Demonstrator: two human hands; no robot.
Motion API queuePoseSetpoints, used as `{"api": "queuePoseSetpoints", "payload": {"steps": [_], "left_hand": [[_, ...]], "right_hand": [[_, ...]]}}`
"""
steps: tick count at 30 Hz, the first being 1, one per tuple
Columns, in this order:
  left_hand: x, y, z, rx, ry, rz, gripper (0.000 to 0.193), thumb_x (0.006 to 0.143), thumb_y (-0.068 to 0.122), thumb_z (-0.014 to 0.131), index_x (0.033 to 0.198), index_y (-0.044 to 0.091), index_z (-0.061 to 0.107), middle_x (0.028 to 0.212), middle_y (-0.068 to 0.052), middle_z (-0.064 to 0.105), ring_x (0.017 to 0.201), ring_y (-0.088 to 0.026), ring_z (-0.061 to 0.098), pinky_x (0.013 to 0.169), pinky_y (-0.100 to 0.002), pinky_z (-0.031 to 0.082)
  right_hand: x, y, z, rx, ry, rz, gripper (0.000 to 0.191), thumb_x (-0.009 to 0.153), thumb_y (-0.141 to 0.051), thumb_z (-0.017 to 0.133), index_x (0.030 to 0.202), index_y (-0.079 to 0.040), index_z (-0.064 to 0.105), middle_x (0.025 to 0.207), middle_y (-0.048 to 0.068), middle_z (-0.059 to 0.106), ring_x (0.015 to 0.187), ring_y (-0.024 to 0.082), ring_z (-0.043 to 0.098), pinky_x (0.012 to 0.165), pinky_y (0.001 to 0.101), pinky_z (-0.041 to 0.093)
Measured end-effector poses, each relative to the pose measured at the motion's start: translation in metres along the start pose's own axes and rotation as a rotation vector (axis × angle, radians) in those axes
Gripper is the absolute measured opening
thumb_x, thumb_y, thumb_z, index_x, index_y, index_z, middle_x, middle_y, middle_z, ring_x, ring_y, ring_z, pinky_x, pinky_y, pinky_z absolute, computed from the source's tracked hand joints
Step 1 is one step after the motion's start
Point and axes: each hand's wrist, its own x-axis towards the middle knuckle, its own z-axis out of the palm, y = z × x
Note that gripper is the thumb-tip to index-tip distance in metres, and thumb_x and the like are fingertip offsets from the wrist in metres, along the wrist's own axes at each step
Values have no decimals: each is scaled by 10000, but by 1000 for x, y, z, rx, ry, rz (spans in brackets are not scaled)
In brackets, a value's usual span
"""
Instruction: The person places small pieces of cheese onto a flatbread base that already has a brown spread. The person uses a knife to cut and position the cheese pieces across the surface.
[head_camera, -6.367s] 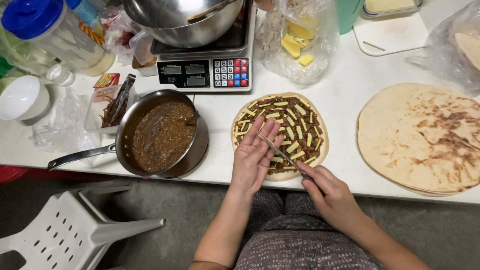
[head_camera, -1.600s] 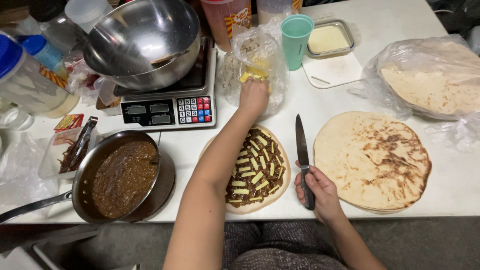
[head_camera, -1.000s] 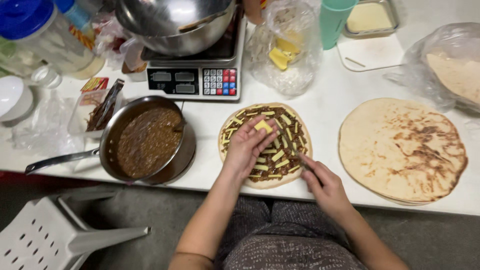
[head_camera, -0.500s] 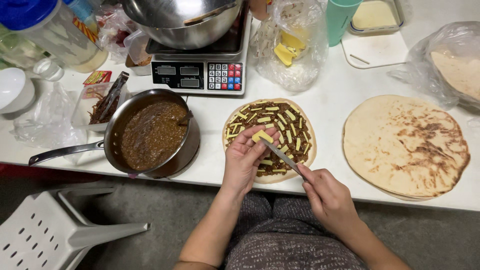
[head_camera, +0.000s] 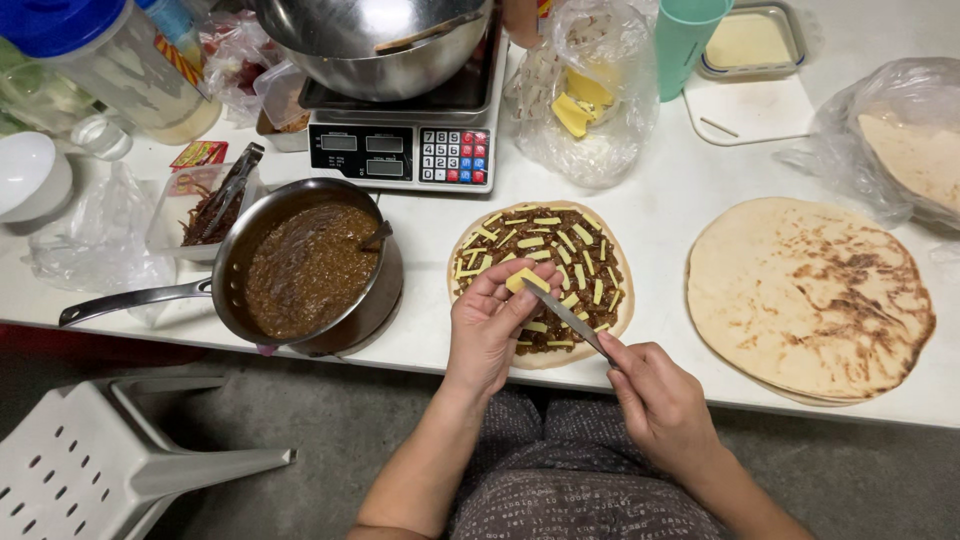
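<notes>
A round flatbread (head_camera: 600, 330) spread with dark brown filling and strewn with yellow cheese strips lies at the table's front edge. My left hand (head_camera: 490, 325) hovers over its near left part, pinching a small block of yellow cheese (head_camera: 524, 282). Gripped in my right hand (head_camera: 660, 400) is a knife (head_camera: 565, 315) whose blade points up-left and touches the cheese block. A plastic bag of yellow cheese pieces (head_camera: 585, 95) stands behind the flatbread.
A pan of brown filling (head_camera: 305, 268) with a spoon sits left of the flatbread. A scale (head_camera: 400, 140) carrying a steel bowl stands behind. A plain flatbread (head_camera: 810, 295) lies to the right, more in a bag (head_camera: 915, 150). A white chair (head_camera: 110, 460) is below left.
My left hand fetched cheese from the bag and came back over the topped flatbread. My right hand picked up the knife and brought its blade against the cheese block.
</notes>
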Motion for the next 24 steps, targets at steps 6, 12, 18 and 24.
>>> {"api": "queuePoseSetpoints", "payload": {"steps": [6,12,18,24], "left_hand": [[-1,-1,-1,22,-15,25,281,1001,-20,625,1280,-41,597,1245,-225,688,1177,-297,690,1063,-428,580],[-1,0,-1,68,-59,59,274,1003,-15,637,1275,-23,614,1236,-203,703,1175,-280,695,1076,-426,581],[-2,0,-4,110,-111,94,288,996,-20,659,1282,-7,629,1225,-187,718,1179,-281,698,1065,-406,580],[-2,1,-7,58,-155,84,289,1006,-23,661,1293,-1,631,1233,-189,711,1188,-288,696,1071,-403,584]], "right_hand": [[0,3,1,18,-11,16,464,868,13,680,1326,-56,643,898,120,673,644,208,653,560,342,515],[-1,6,4,21,-2,12,474,871,16,675,1336,-64,641,893,116,670,647,200,653,561,337,513],[1,9,6,16,-14,23,479,881,10,672,1350,-81,637,878,98,675,602,160,631,524,310,497],[3,9,4,16,4,9,474,885,1,675,1347,-102,644,879,91,674,608,152,625,529,311,491]]}}
